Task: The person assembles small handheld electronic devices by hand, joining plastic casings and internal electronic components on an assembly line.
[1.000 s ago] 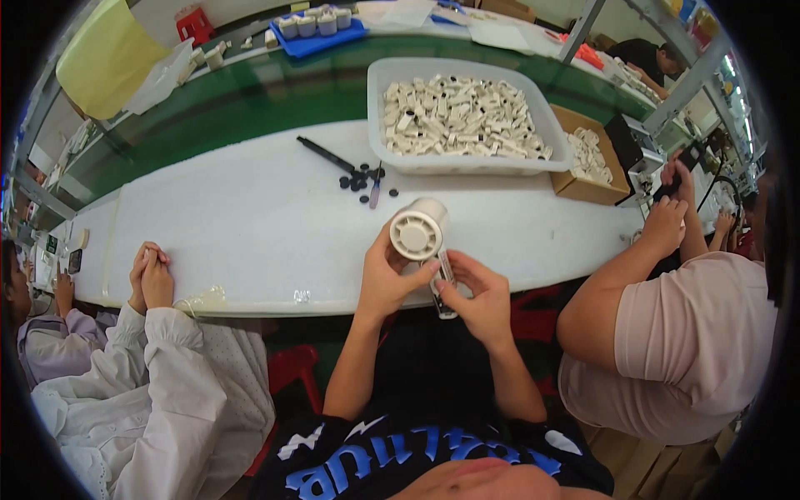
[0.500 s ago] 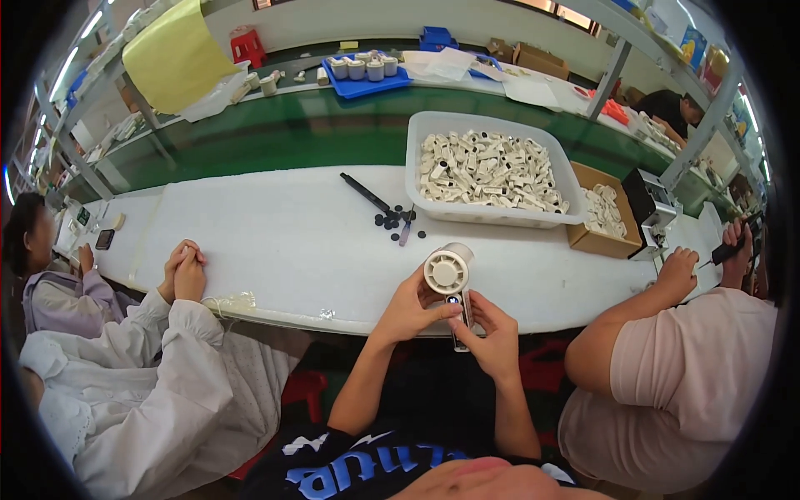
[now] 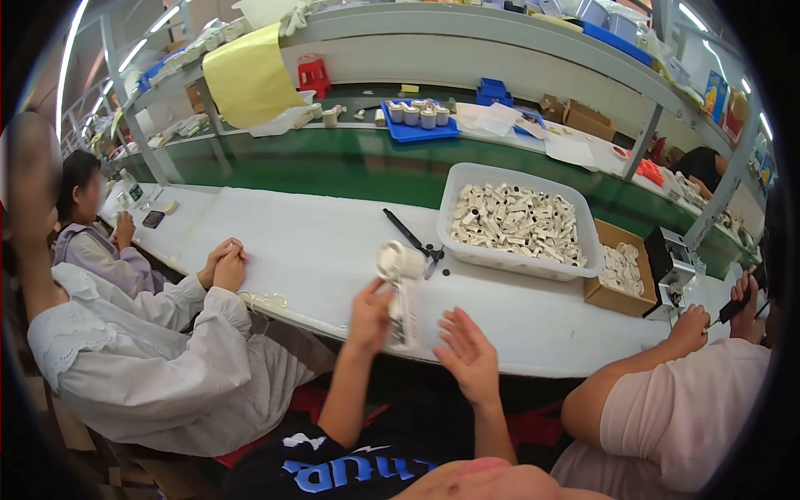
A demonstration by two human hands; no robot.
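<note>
A cream handheld fan (image 3: pixel 402 262) with a round head is in my left hand (image 3: pixel 367 318), above the near edge of the white table. My left fingers wrap round it; motion smears the fan, and its handle hangs beside the hand. To the right, my right hand (image 3: pixel 468 354) is open and holds nothing, its fingers spread and a gap between it and the fan. Beyond the fan, a black stick-shaped tool (image 3: pixel 403 227) lies on the table, near several small black discs partly hidden behind the fan's head.
A translucent tub (image 3: pixel 521 265) full of cream parts stands ahead to the right, beside a cardboard box (image 3: pixel 618 302) of parts and a black-and-silver machine (image 3: pixel 669 271). A person in white (image 3: pixel 167 350) sits at left. Another person (image 3: pixel 675 387) at right holds a black tool.
My right hand has let go of the fan and opened. My left hand has carried the fan to the left. The view has tilted up, showing more of the shelf.
</note>
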